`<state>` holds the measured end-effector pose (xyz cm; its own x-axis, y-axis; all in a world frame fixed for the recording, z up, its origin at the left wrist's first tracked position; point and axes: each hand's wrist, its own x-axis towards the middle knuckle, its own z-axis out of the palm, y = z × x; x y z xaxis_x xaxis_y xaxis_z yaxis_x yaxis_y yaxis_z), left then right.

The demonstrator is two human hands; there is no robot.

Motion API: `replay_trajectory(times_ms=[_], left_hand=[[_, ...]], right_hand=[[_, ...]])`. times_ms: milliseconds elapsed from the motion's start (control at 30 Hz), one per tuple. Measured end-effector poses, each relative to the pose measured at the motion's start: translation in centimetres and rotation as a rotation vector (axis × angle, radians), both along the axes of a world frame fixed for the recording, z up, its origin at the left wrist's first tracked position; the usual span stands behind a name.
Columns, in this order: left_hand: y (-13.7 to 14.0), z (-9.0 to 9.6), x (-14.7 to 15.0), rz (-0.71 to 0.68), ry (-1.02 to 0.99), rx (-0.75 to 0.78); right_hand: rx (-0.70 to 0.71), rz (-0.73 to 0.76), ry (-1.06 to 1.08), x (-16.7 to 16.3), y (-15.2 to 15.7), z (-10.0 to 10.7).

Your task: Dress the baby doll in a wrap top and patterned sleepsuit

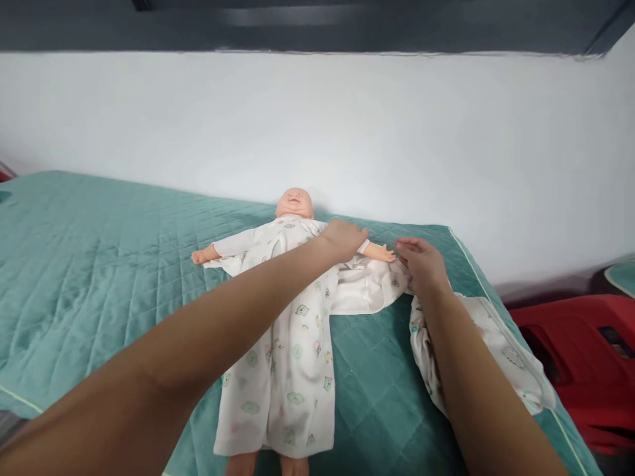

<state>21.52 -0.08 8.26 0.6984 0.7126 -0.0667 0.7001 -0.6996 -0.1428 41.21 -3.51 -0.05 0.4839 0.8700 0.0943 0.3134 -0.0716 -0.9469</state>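
Observation:
A baby doll point(294, 202) lies on its back in a white gown point(297, 357) printed with small green animal figures. My left hand point(346, 239) is closed over the doll's white-sleeved arm on the right side, its fingertips partly hidden. Beyond it, the doll's bare hand point(380, 252) pokes out of the sleeve. My right hand point(421, 261) is beside the doll's fingertips, with its fingers loosely bent and slightly apart. Under the doll's arm, a spread white printed garment part point(364, 291) reaches toward my right hand. Whether that hand touches the cloth is hidden.
Another white printed cloth point(506, 350) lies crumpled by my right forearm. Everything rests on a green quilted cover point(124, 264), whose edge runs along the right. A white wall point(317, 125) rises behind, under a dark overhang point(317, 26). Red plastic furniture point(580, 350) stands at right.

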Motion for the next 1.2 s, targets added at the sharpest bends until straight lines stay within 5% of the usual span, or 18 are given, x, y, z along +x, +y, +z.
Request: replay_trajectory(times_ms=[167, 300, 400, 500, 800, 967, 1200], left_hand=[[-2.7, 0.8, -4.1, 0.041, -0.213, 0.066], [-6.7, -0.7, -12.1, 0.319, -0.799, 0.192], [-8.6, -3.2, -16.6, 0.642, -1.127, -0.019], [-9.2, -4.6, -17.8, 0.761, -1.258, -0.269], [-6.4, -4.0, -15.9, 0.677, -1.351, -0.303], [-2.8, -2.9, -15.1, 0.446, -1.202, -0.271], [-0.6, -1.8, -14.5, 0.338, -1.114, -0.408]], right_hand=[[0.134, -0.077, -0.056, -1.1, -0.6, 1.0], [0.126, 0.049, -0.322, -4.8, -2.4, 1.8], [0.017, 0.336, -0.280, -8.5, -3.6, 1.3], [0.020, 0.497, -0.174, -11.5, -4.2, 0.1], [0.086, 0.409, 0.039, -12.1, -4.2, -0.7], [0.043, 0.394, -0.042, -12.5, -4.5, 0.1], [0.096, 0.602, -0.203, -12.5, -4.8, 0.4]])
